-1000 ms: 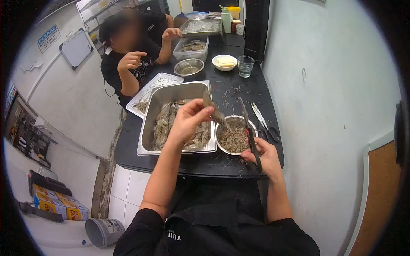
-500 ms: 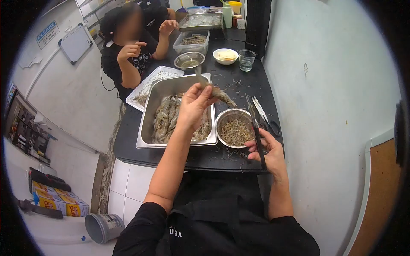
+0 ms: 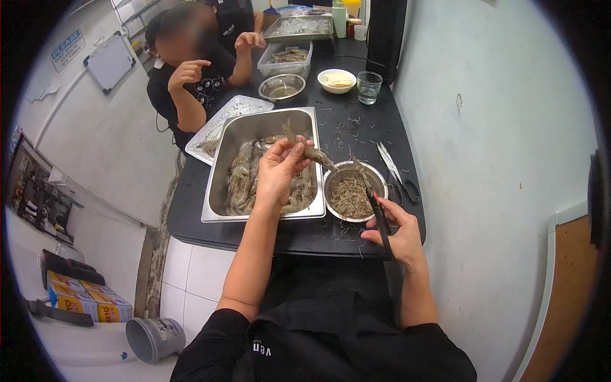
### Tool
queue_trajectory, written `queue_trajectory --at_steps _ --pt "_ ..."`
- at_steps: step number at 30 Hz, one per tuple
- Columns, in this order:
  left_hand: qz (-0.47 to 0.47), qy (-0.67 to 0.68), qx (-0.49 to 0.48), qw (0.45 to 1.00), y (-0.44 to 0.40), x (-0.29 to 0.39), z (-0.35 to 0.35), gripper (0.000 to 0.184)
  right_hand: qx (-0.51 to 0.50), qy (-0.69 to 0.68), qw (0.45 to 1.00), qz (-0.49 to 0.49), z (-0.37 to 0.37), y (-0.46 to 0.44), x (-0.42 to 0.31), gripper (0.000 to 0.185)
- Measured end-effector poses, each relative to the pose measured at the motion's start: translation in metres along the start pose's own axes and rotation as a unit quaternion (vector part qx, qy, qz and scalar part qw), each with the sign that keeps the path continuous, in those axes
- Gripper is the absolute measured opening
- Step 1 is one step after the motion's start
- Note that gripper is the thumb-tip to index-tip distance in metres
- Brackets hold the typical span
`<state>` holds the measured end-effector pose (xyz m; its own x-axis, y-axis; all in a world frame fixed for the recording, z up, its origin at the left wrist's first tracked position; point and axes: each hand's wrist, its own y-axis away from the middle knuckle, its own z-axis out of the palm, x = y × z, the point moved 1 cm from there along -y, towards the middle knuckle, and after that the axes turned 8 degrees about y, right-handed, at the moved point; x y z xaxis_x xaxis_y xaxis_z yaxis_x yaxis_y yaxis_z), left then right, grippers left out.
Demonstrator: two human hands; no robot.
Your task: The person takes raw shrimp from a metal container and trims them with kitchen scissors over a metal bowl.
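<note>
Between the thumb and fingers of my left hand [image 3: 280, 169] is a grey-brown shrimp [image 3: 312, 153], raised over the right side of a steel pan [image 3: 213, 213] that holds several more shrimp. My right hand [image 3: 396, 232] grips dark-handled scissors [image 3: 380, 219], their blades pointing up and away over a round steel bowl [image 3: 384, 184]. Thin shrimp trimmings [image 3: 350, 196] fill much of that bowl. The shrimp's lower end hangs near the bowl's left rim, apart from the scissor blades.
Another pair of scissors [image 3: 389, 162] lies right of the bowl. Farther back are a steel bowl [image 3: 282, 87], a white bowl [image 3: 337, 90], a glass [image 3: 368, 95] and a plastic tub [image 3: 299, 69]. A co-worker [image 3: 184, 83] is beside a white tray [image 3: 254, 105], both hands raised.
My left hand has lowered and shifted slightly left with the shrimp. The scissors in my right hand first moved right, then back left over the bowl.
</note>
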<state>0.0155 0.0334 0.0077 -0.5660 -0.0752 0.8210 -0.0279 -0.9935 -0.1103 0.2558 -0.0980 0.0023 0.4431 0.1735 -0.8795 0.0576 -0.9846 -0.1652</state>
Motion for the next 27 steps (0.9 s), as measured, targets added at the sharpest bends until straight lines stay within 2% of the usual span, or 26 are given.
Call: queue_trajectory --at_steps 10,15,18,21,25,27 --pt "-0.038 0.06 -0.018 0.997 0.019 -0.003 -0.003 0.021 -0.022 0.048 0.998 -0.032 0.007 -0.005 -0.004 0.077" --pt "-0.027 0.105 0.022 0.994 0.025 -0.007 -0.007 0.022 -0.009 0.148 0.985 -0.092 0.013 -0.002 -0.01 0.075" --pt "-0.032 0.07 0.051 0.996 0.026 -0.003 -0.007 0.022 0.007 0.175 0.979 -0.107 0.012 -0.001 -0.012 0.076" --pt "-0.01 0.058 0.066 0.996 0.027 -0.002 -0.007 0.02 -0.033 0.217 0.971 -0.099 0.004 0.002 -0.017 0.076" --pt "0.01 0.054 0.039 0.998 0.022 0.006 -0.004 0.023 -0.034 0.225 0.972 -0.056 0.006 0.004 -0.017 0.077" --pt "0.05 0.022 0.04 0.998 0.019 0.015 -0.001 0.023 -0.033 0.23 0.972 -0.045 0.006 0.003 -0.016 0.078"
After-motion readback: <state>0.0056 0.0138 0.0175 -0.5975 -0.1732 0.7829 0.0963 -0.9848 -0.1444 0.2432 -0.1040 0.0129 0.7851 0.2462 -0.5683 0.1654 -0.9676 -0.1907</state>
